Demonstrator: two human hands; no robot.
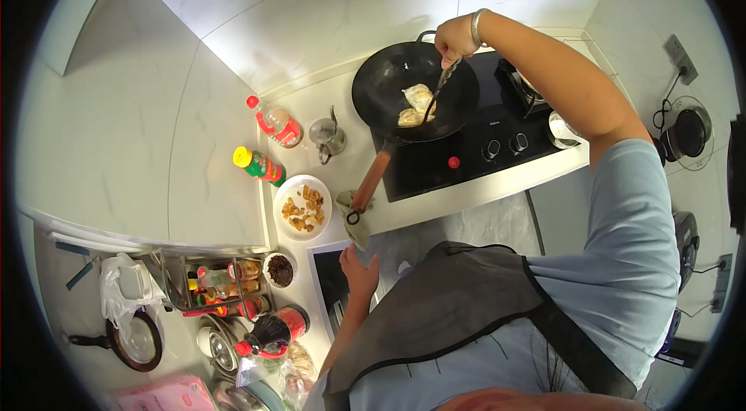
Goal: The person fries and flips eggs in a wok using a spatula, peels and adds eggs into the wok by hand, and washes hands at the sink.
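Note:
My right hand (457, 40) is wrapped round the upper end of a spatula (440, 86) with a dark, patterned handle. Its lower end reaches into a black wok (381, 73) and meets fried eggs (418, 98), which look white with browned patches; its blade is hard to make out. The wok stands on the stove, its wooden handle (371, 180) pointing toward me. Below the tip of that handle, my left hand (360, 271) has its fingers apart and holds nothing. A greenish cloth (356, 226) lies between that hand and the handle.
Left of the wok are a metal oil pot (327, 137), a red-capped bottle (276, 122), a yellow-capped bottle (260, 166) and a white plate (278, 217) of browned pieces. A spice rack (175, 287) is farther left. Knobs (492, 149) line the black stove (420, 174).

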